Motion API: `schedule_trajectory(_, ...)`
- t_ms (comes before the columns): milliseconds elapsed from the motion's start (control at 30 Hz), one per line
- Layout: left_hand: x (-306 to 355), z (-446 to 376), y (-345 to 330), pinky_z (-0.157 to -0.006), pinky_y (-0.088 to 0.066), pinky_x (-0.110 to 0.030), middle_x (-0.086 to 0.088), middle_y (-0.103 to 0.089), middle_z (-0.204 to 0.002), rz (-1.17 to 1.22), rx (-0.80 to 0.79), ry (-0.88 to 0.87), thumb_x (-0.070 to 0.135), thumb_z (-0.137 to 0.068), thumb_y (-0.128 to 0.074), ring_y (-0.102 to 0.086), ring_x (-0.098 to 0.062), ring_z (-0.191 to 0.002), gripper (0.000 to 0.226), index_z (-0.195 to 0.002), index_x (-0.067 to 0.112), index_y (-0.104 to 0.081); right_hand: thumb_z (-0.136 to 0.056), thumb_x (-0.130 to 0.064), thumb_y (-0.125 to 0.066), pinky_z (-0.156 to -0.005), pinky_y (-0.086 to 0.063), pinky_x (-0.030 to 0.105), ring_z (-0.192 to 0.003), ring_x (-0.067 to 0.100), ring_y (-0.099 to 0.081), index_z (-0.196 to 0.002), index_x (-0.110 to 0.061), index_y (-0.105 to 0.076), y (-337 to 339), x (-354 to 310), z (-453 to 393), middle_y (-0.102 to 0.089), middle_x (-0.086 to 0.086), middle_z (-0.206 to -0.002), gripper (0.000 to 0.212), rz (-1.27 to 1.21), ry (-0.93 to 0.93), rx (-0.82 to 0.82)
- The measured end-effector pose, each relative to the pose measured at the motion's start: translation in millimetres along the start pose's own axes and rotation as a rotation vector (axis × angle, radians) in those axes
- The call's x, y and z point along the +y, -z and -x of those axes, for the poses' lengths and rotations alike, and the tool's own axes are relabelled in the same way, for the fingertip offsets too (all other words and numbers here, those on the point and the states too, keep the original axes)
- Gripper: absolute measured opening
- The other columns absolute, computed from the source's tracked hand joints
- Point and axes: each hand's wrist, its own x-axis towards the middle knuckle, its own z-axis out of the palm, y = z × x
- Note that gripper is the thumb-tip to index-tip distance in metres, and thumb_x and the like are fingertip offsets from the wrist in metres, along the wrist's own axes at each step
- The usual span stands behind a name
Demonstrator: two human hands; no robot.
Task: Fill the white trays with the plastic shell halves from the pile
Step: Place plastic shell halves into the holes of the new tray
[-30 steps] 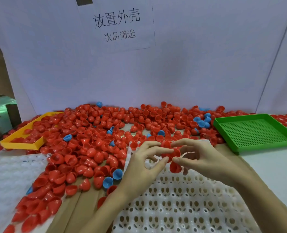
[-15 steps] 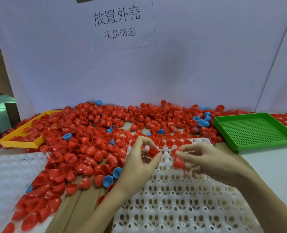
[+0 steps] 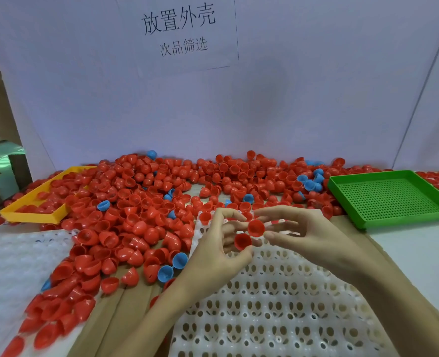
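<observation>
We hold two red shell halves above the far end of the white tray [image 3: 277, 300]: one red shell half [image 3: 242, 241] sits pinched in the curled fingers of our left hand [image 3: 217, 251], the other red shell half [image 3: 256, 227] touches the loosely spread fingers of our right hand [image 3: 308, 235]. Behind and to the left, the pile [image 3: 146, 202] of red and blue halves covers the counter [image 3: 419, 253] and spills into a yellow tray [image 3: 30, 215]. A green perforated tray [image 3: 391, 199] lies at right, a second white tray [image 3: 10, 256] at left.
</observation>
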Motion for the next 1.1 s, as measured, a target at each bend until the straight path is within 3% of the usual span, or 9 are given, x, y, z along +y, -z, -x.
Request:
schedule_trajectory(133, 0, 1, 0, -0.093, -0.06, -0.033, 0.018, -0.065, -0.117, -0.097, 0.002, -0.025, 0.015, -0.091, -0.075, -0.073, -0.016, -0.107, 0.042, -0.117, 0.034, -0.048, -0.083, -0.04, -0.084, -0.086, -0.062, 0.029, -0.105, 0.008, -0.073, -0.116, -0.042, -0.075, -6, 3, -1, -0.076, -0.015, -0.112, 0.035, 0.079, 0.04, 0.008)
schedule_trajectory(200, -1, 0, 0, -0.094, -0.061, -0.038, 0.015, -0.063, -0.116, -0.083, -0.007, -0.035, 0.017, -0.091, -0.077, -0.073, -0.019, -0.106, 0.042, -0.119, 0.03, -0.049, -0.083, -0.04, -0.084, -0.084, -0.063, 0.032, -0.101, 0.01, -0.074, -0.113, -0.04, -0.076, -6, 5, -3, -0.076, -0.012, -0.109, 0.032, 0.096, 0.06, 0.042)
schedule_trajectory(367, 3, 0, 1, -0.089, -0.061, -0.031, 0.006, -0.071, -0.109, -0.03, 0.103, -0.053, 0.019, -0.089, -0.084, -0.076, -0.019, -0.101, 0.039, -0.115, 0.027, -0.057, -0.085, -0.04, -0.081, -0.078, -0.063, 0.03, -0.097, 0.01, -0.074, -0.111, -0.039, -0.076, -5, 8, -3, -0.076, -0.012, -0.107, 0.027, 0.1, 0.072, 0.072)
schedule_trajectory(467, 4, -1, 2, -0.091, -0.061, -0.033, 0.004, -0.077, -0.111, 0.024, 0.139, -0.023, 0.026, -0.095, -0.077, -0.076, -0.017, -0.102, 0.03, -0.12, 0.026, -0.06, -0.086, -0.044, -0.078, -0.084, -0.062, 0.032, -0.106, 0.007, -0.071, -0.123, -0.042, -0.068, -8, 6, -3, -0.071, -0.017, -0.112, 0.038, 0.092, 0.078, 0.08)
schedule_trajectory(567, 5, -1, 0, -0.086, -0.059, -0.024, 0.011, -0.076, -0.108, -0.002, 0.184, -0.031, 0.024, -0.095, -0.077, -0.076, -0.011, -0.099, 0.029, -0.12, 0.026, -0.063, -0.093, -0.034, -0.076, -0.087, -0.059, 0.029, -0.112, 0.009, -0.068, -0.123, -0.041, -0.068, -12, 1, -2, -0.068, -0.014, -0.119, 0.032, 0.163, 0.157, 0.111)
schedule_trajectory(667, 2, 1, -4, -0.08, -0.06, -0.025, 0.008, -0.073, -0.1, -0.107, 0.207, -0.097, 0.019, -0.09, -0.083, -0.075, -0.016, -0.091, 0.032, -0.11, 0.027, -0.06, -0.096, -0.021, -0.074, -0.079, -0.056, 0.024, -0.1, 0.012, -0.066, -0.107, -0.04, -0.075, -19, -2, -1, -0.066, -0.015, -0.109, 0.023, 0.306, 0.222, 0.164)
schedule_trajectory(833, -5, 2, -5, -0.077, -0.059, -0.026, 0.007, -0.068, -0.092, -0.279, 0.207, -0.179, 0.018, -0.088, -0.084, -0.072, -0.02, -0.086, 0.036, -0.103, 0.03, -0.054, -0.102, -0.011, -0.064, -0.082, -0.059, 0.031, -0.103, 0.013, -0.068, -0.108, -0.035, -0.079, -20, -1, 1, -0.067, -0.017, -0.11, 0.029, 0.254, 0.178, 0.014)
schedule_trajectory(967, -5, 2, -5, -0.082, -0.06, -0.029, 0.01, -0.068, -0.096, -0.28, 0.198, -0.181, 0.021, -0.087, -0.085, -0.073, -0.018, -0.091, 0.036, -0.105, 0.032, -0.056, -0.103, 0.001, -0.056, -0.08, -0.059, 0.028, -0.105, 0.009, -0.069, -0.114, -0.029, -0.079, -13, 2, 1, -0.066, -0.021, -0.115, 0.04, 0.261, 0.134, -0.043)
schedule_trajectory(1100, -9, 2, -6, -0.089, -0.059, -0.026, 0.016, -0.067, -0.111, -0.287, 0.128, -0.172, 0.029, -0.088, -0.085, -0.072, -0.012, -0.104, 0.043, -0.119, 0.036, -0.054, -0.1, 0.015, -0.052, -0.08, -0.06, 0.029, -0.102, 0.016, -0.071, -0.111, -0.024, -0.082, -1, 4, -1, -0.069, -0.014, -0.112, 0.051, 0.177, 0.104, -0.039)
